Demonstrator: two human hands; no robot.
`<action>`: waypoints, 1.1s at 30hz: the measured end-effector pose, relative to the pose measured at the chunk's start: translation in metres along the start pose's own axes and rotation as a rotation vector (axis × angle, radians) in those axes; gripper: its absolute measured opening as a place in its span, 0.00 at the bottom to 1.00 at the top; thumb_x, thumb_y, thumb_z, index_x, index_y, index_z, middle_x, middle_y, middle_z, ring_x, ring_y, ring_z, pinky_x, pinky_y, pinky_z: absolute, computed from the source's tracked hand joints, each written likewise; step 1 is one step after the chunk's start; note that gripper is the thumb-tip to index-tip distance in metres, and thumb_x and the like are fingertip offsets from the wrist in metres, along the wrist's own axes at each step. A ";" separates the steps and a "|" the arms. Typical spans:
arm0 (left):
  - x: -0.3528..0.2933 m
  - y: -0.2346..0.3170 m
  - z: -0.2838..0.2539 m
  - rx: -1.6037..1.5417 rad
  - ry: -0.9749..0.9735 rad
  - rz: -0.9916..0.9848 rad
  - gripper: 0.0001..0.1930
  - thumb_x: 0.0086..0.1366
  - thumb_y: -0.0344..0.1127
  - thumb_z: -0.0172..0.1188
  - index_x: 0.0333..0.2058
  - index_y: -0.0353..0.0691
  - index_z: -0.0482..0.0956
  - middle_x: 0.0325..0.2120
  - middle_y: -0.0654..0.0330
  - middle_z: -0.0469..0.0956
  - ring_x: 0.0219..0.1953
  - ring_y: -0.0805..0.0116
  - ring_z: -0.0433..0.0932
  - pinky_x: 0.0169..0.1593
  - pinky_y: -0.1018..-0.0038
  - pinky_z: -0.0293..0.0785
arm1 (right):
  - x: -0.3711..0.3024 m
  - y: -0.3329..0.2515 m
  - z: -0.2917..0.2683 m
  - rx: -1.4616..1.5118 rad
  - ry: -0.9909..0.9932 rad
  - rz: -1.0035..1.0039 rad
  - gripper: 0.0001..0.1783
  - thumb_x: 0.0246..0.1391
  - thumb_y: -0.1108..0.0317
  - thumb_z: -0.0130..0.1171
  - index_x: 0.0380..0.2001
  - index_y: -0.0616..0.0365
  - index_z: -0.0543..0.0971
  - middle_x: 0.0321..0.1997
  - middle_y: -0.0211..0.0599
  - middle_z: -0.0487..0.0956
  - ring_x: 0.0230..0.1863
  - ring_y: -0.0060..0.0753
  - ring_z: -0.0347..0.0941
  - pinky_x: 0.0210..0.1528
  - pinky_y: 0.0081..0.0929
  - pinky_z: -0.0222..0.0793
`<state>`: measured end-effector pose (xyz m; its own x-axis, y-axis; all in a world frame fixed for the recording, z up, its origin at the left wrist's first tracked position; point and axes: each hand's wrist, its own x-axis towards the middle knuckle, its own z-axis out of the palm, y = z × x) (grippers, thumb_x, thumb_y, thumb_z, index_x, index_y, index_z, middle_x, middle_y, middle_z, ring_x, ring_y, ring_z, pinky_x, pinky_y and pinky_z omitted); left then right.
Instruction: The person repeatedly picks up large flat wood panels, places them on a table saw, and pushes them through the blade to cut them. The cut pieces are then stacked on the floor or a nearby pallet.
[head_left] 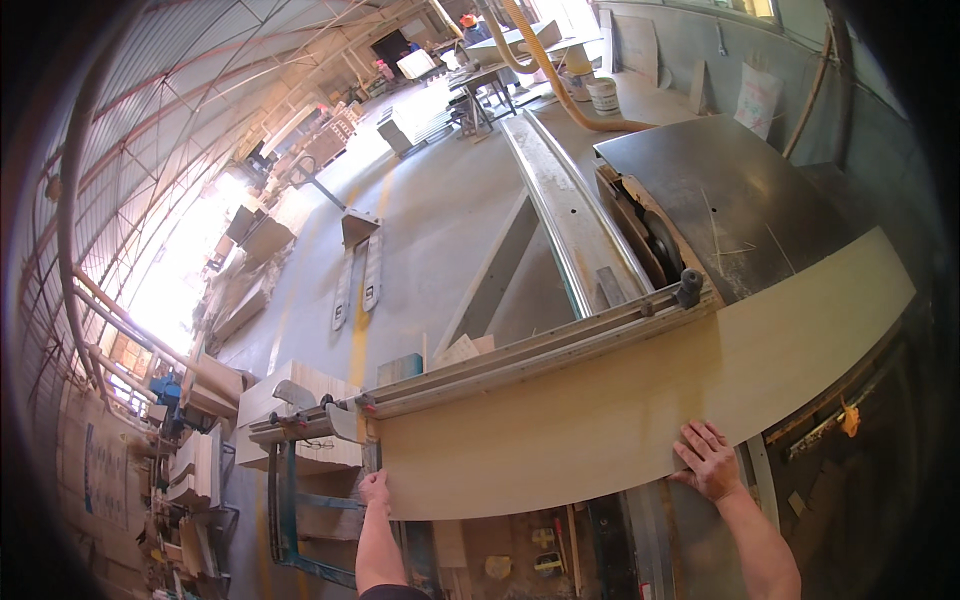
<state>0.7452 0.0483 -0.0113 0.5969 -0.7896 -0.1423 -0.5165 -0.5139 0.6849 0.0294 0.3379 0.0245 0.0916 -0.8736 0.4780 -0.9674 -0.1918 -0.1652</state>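
Observation:
A long pale wooden board (560, 420) lies across the sliding table saw, its far edge along the metal fence (520, 358). My left hand (375, 489) is closed at the board's near left corner, beside a narrow upright piece at the end of the fence; what its fingers grip is hidden. Farther right, my right hand (708, 462) rests at the board's near edge. Its fingers lie stretched over the top face, with the thumb along the edge. Beyond the board's right half is the dark saw table (730, 190), with the blade slot (655, 235) on its left side.
The sliding rail (570, 200) runs away from me. A stack of wooden panels (275, 405) stands left of the fence. Tools and offcuts lie below the board, including a yellow tape measure (548, 565). A pallet jack (360, 235) stands on the floor, and a yellow hose (555, 85) hangs beyond.

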 end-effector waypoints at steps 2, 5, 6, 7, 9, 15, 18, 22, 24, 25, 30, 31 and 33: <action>0.009 -0.005 0.000 -0.055 -0.025 0.014 0.13 0.64 0.42 0.74 0.39 0.37 0.89 0.33 0.63 0.86 0.34 0.70 0.80 0.42 0.67 0.78 | 0.001 0.000 -0.001 -0.002 -0.001 0.000 0.33 0.55 0.34 0.64 0.47 0.51 0.86 0.63 0.43 0.81 0.68 0.51 0.74 0.73 0.53 0.67; 0.019 -0.011 0.001 -0.148 -0.072 -0.034 0.13 0.64 0.40 0.76 0.38 0.37 0.89 0.32 0.64 0.85 0.33 0.72 0.78 0.40 0.68 0.77 | 0.002 -0.001 -0.001 0.004 0.003 0.006 0.33 0.56 0.32 0.63 0.47 0.51 0.86 0.62 0.43 0.81 0.67 0.51 0.74 0.73 0.52 0.67; 0.021 -0.012 0.001 -0.164 -0.074 -0.110 0.13 0.64 0.40 0.76 0.38 0.37 0.88 0.32 0.65 0.84 0.33 0.72 0.78 0.40 0.69 0.77 | 0.002 -0.001 -0.002 0.003 0.003 0.008 0.34 0.56 0.32 0.62 0.47 0.51 0.86 0.62 0.42 0.81 0.67 0.50 0.74 0.73 0.52 0.67; 0.022 -0.013 0.002 -0.182 -0.075 -0.056 0.12 0.64 0.40 0.76 0.38 0.37 0.88 0.32 0.65 0.84 0.33 0.72 0.78 0.40 0.69 0.77 | 0.003 -0.001 -0.002 -0.003 -0.009 0.011 0.34 0.57 0.32 0.62 0.47 0.51 0.86 0.62 0.42 0.81 0.67 0.50 0.74 0.73 0.52 0.67; 0.021 -0.014 0.003 -0.173 -0.048 -0.113 0.12 0.64 0.39 0.76 0.38 0.37 0.88 0.32 0.65 0.84 0.33 0.72 0.78 0.40 0.69 0.77 | 0.003 -0.001 -0.002 -0.005 -0.003 0.005 0.34 0.57 0.31 0.61 0.48 0.50 0.86 0.63 0.42 0.81 0.67 0.50 0.74 0.73 0.51 0.67; 0.008 -0.008 0.005 -0.179 0.013 -0.099 0.14 0.63 0.40 0.76 0.37 0.36 0.88 0.33 0.62 0.85 0.35 0.70 0.79 0.42 0.67 0.77 | 0.003 0.000 -0.001 0.001 0.004 0.002 0.34 0.57 0.31 0.61 0.48 0.50 0.86 0.64 0.41 0.81 0.68 0.49 0.74 0.73 0.51 0.66; -0.003 -0.003 0.007 -0.120 0.063 -0.052 0.14 0.63 0.42 0.76 0.37 0.36 0.88 0.33 0.61 0.85 0.35 0.69 0.79 0.43 0.66 0.77 | 0.003 0.001 -0.001 -0.006 0.009 -0.003 0.34 0.57 0.31 0.61 0.48 0.50 0.87 0.64 0.41 0.81 0.68 0.49 0.74 0.74 0.51 0.66; -0.014 0.005 0.008 -0.137 0.096 0.028 0.12 0.66 0.40 0.74 0.30 0.38 0.84 0.26 0.68 0.79 0.29 0.74 0.72 0.35 0.70 0.72 | 0.003 0.001 0.000 0.001 -0.004 0.012 0.34 0.57 0.31 0.61 0.47 0.50 0.87 0.63 0.41 0.82 0.68 0.49 0.74 0.73 0.51 0.67; -0.018 0.009 0.007 -0.096 0.099 -0.003 0.12 0.66 0.41 0.74 0.30 0.38 0.85 0.26 0.68 0.79 0.29 0.74 0.72 0.35 0.70 0.72 | 0.003 0.001 0.000 0.006 0.007 0.009 0.34 0.57 0.31 0.61 0.47 0.50 0.87 0.63 0.41 0.82 0.68 0.49 0.74 0.73 0.51 0.67; -0.019 0.011 0.007 -0.100 0.095 0.038 0.12 0.67 0.41 0.74 0.31 0.38 0.85 0.27 0.68 0.80 0.29 0.74 0.73 0.36 0.70 0.73 | 0.003 0.001 0.000 0.002 0.000 0.011 0.34 0.57 0.31 0.61 0.47 0.50 0.87 0.63 0.41 0.82 0.68 0.49 0.74 0.73 0.51 0.67; -0.031 0.017 0.005 -0.064 0.085 0.051 0.13 0.66 0.43 0.74 0.35 0.37 0.88 0.30 0.66 0.83 0.33 0.73 0.76 0.41 0.70 0.76 | 0.005 0.002 0.001 0.002 0.024 -0.005 0.34 0.55 0.31 0.62 0.47 0.50 0.87 0.63 0.41 0.82 0.68 0.49 0.75 0.73 0.51 0.67; -0.033 0.018 0.005 -0.075 0.082 0.095 0.14 0.66 0.43 0.74 0.36 0.37 0.88 0.30 0.66 0.84 0.33 0.73 0.76 0.42 0.70 0.76 | 0.005 0.002 0.001 0.000 0.026 -0.008 0.34 0.55 0.31 0.63 0.47 0.50 0.87 0.63 0.42 0.82 0.68 0.49 0.75 0.73 0.51 0.67; -0.034 0.019 0.004 -0.057 0.070 0.091 0.14 0.66 0.44 0.74 0.36 0.37 0.88 0.31 0.65 0.84 0.34 0.72 0.77 0.43 0.70 0.76 | 0.005 0.002 0.001 0.003 0.017 -0.004 0.34 0.55 0.32 0.63 0.47 0.50 0.87 0.63 0.41 0.82 0.68 0.49 0.74 0.73 0.51 0.67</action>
<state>0.7120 0.0641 0.0037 0.5915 -0.8058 -0.0290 -0.5362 -0.4199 0.7322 0.0285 0.3327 0.0261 0.0917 -0.8653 0.4929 -0.9664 -0.1968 -0.1656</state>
